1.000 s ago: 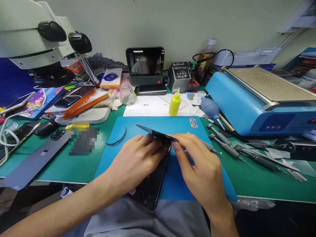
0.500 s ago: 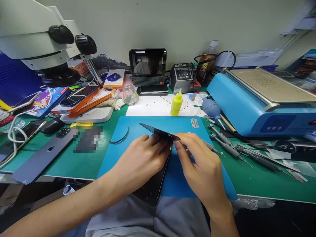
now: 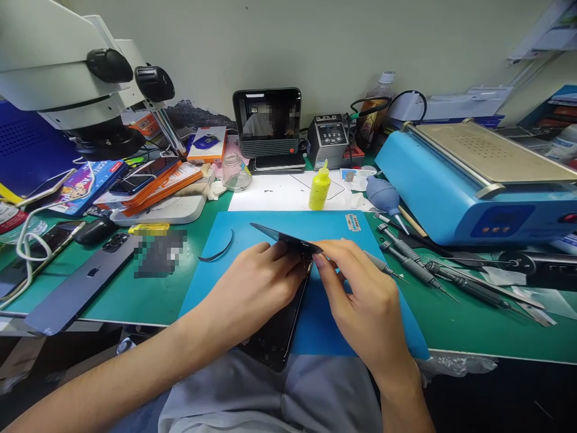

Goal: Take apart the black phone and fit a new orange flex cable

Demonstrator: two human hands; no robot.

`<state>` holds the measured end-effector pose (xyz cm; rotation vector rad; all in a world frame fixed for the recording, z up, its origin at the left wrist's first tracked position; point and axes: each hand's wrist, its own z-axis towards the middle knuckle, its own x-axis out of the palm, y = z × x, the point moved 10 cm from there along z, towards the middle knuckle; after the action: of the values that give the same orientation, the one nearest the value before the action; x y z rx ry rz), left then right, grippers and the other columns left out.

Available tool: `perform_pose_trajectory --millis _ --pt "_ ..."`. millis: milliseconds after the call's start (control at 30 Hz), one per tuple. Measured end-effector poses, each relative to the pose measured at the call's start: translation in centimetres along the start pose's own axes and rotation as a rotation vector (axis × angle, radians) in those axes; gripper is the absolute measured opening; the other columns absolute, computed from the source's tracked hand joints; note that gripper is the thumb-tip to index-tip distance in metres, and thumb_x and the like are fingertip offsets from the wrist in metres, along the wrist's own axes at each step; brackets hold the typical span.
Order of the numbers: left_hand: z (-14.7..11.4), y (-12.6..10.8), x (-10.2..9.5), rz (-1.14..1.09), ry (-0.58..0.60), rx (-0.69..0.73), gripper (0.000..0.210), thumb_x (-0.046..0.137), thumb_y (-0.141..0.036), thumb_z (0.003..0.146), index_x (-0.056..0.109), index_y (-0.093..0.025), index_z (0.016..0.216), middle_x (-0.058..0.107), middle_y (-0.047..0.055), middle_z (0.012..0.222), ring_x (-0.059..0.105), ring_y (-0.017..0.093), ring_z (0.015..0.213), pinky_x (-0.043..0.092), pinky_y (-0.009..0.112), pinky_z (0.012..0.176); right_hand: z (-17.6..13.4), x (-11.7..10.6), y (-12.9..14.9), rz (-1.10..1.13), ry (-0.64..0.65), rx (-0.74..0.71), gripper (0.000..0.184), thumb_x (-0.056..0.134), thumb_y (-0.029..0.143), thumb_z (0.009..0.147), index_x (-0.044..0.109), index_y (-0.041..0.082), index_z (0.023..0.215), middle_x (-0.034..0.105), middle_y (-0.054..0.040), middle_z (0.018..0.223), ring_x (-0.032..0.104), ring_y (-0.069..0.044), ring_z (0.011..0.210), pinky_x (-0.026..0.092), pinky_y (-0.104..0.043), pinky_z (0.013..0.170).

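Note:
My right hand pinches the right corner of a thin black phone screen panel between thumb and fingers, holding it raised and tilted. Below it lies a black phone body, its near end over the front edge of the blue mat. My left hand rests across the phone body with its fingers curled in beneath the panel. What those fingertips grip is hidden. A thin dark curved strip sits on the mat to the left.
A yellow bottle stands behind the mat. To the right are several screwdrivers, an air blower and a blue heating plate machine. On the left are a grey-blue phone, stacked boxes and a microscope.
The view has shifted slightly. Both hands keep nearly the same pose, and the panel stays tilted above the phone body.

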<state>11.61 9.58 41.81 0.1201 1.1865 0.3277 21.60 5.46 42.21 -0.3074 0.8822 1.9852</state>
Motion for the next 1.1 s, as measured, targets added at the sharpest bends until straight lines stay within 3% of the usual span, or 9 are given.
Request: perform_pose_trajectory --millis 233,467,667,1100 --pt "0.1 -0.6 0.0 0.022 -0.010 0.024 0.014 0.068 -0.004 0.106 0.080 -0.011 0.108 0.085 0.010 0.104 0.080 0.029 0.096 0.065 0.040 0.074 0.1 0.0 0.2 -0.006 -0.005 -0.009 0.021 0.063 0.011 0.116 0.075 0.022 0.130 0.084 -0.0046 0.120 0.081 -0.016 0.107 0.060 -0.028 0.091" --pt "0.3 -0.1 -0.4 -0.003 -0.024 0.022 0.016 0.071 -0.005 0.106 0.080 -0.012 0.118 0.087 0.009 0.111 0.082 0.030 0.105 0.069 0.042 0.090 -0.1 -0.1 0.1 -0.010 -0.004 -0.001 0.022 0.063 0.011 0.116 0.075 0.022 0.130 0.084 -0.0044 0.120 0.081 -0.015 0.106 0.060 -0.027 0.088" --pt "0.3 0.3 0.2 -0.025 0.008 -0.029 0.018 0.072 -0.005 0.106 0.080 -0.012 0.120 0.087 0.011 0.120 0.083 0.030 0.109 0.071 0.042 0.093 0.0 -0.1 0.2 -0.003 -0.004 0.000 0.021 0.064 0.011 0.116 0.075 0.022 0.129 0.084 -0.0049 0.120 0.081 -0.015 0.107 0.060 -0.027 0.091" --pt "0.6 0.0 0.3 -0.014 0.068 -0.022 0.018 0.074 -0.003 0.103 0.080 -0.012 0.118 0.086 0.011 0.115 0.083 0.031 0.102 0.071 0.043 0.084 0.2 -0.1 0.2 -0.010 -0.021 0.006 0.017 0.065 0.011 0.114 0.074 0.023 0.122 0.084 -0.0040 0.115 0.082 -0.016 0.104 0.062 -0.027 0.090"
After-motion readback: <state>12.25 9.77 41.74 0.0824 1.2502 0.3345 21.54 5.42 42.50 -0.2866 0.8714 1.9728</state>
